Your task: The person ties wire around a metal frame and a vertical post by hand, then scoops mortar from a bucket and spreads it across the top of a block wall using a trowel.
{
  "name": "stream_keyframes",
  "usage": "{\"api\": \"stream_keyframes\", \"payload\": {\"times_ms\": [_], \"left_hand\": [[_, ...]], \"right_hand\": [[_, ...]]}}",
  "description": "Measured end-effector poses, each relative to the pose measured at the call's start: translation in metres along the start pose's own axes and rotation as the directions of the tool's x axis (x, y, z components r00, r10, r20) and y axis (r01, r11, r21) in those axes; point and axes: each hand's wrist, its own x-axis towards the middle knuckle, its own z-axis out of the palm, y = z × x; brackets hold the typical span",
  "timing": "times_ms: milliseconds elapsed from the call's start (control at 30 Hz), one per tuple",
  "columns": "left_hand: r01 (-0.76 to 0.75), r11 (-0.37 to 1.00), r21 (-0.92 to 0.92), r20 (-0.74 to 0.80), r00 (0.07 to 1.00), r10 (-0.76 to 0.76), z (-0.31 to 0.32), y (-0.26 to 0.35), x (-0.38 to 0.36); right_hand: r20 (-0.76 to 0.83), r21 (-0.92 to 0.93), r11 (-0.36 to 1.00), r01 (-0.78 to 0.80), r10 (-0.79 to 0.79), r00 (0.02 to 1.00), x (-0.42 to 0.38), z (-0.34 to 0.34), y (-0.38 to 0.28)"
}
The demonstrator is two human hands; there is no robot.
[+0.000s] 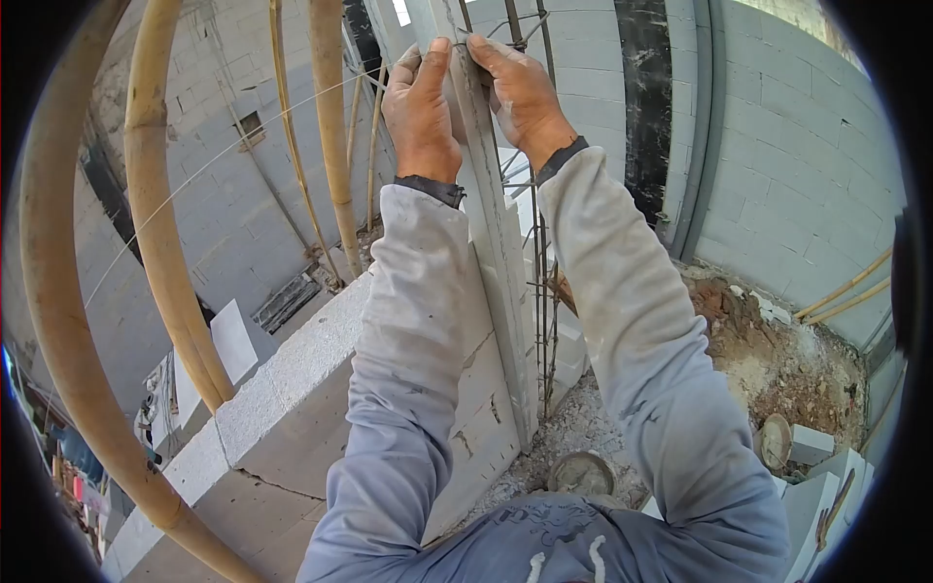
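I clasp the tall grey plank [491, 209] between my 2 hands, left hand [421, 112] and right hand [523, 95] closed on its upper edges; it stands upright against the rebar cage [537, 243] just behind my fingers, and feels stiff, heavy and gritty, I judge.

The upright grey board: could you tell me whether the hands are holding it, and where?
Both the left hand and right hand grip the upright board near its top edges.
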Motion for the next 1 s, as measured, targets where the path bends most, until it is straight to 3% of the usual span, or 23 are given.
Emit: {"api": "stream_keyframes", "payload": {"times_ms": [133, 267, 433, 800, 1000], "left_hand": [[-0.046, 0.996, 0.07, -0.039, 0.998, 0.049, -0.002, -0.003, 0.006], [-0.105, 0.993, 0.06, -0.021, 0.994, 0.107, 0.002, -0.006, 0.006], [-0.175, 0.983, 0.062, -0.06, 0.982, 0.179, 0.006, -0.011, 0.001], [-0.14, 0.986, 0.095, -0.076, 0.986, 0.147, 0.007, -0.008, -0.003], [-0.143, 0.984, 0.11, -0.087, 0.984, 0.153, 0.011, -0.007, -0.007]], "right_hand": [[0.061, 0.181, 0.983, -0.01, -0.001, 0.998, 0.005, -0.003, 0.003], [0.108, 0.227, 0.974, 0.024, -0.05, 0.993, 0.012, -0.004, 0.006], [0.086, 0.176, 0.984, 0.025, -0.041, 0.995, 0.008, -0.004, 0.003], [0.089, 0.217, 0.976, 0.005, -0.025, 0.996, 0.006, -0.007, 0.001], [0.086, 0.096, 0.992, 0.084, -0.092, 0.992, 0.007, -0.008, 0.0]]}}
